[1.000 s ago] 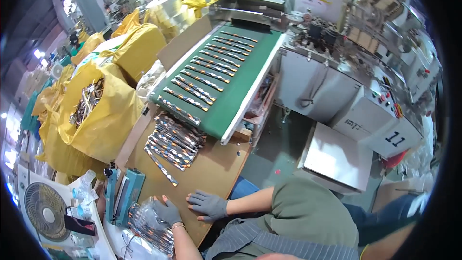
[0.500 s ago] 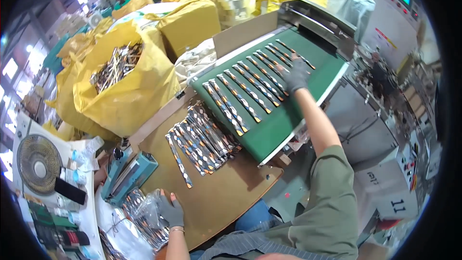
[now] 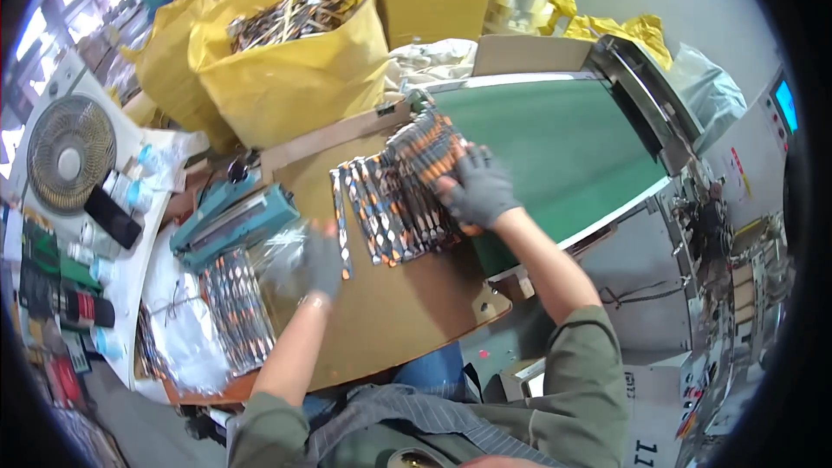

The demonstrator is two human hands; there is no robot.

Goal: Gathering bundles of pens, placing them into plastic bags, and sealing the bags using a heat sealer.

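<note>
Long slim patterned packets (image 3: 429,143), black with orange and white diamonds, are bunched at the left end of the green conveyor belt (image 3: 555,156). Over this bunch lies my gloved right hand (image 3: 481,186), its fingers and thumb closed against it. More packets (image 3: 381,212) lie side by side on the brown table (image 3: 373,316), below the belt's end. My gloved left hand (image 3: 322,256), smeared by motion, is left of that row with a clear plastic bag (image 3: 282,256) in its fingers. Another stack of packets (image 3: 238,312) rests beside a teal sealer (image 3: 238,225).
A yellow sack (image 3: 286,87) full of loose sticks stands behind the table. At left are a fan (image 3: 72,153), a black phone (image 3: 113,217) and small bottles. A metal housing (image 3: 646,100) spans the belt's far end. Clear plastic sheets (image 3: 182,321) lie at lower left.
Packets spread along the belt are now swept together at its left end by my right hand. My left hand has moved up and right with the plastic bag. The view has turned.
</note>
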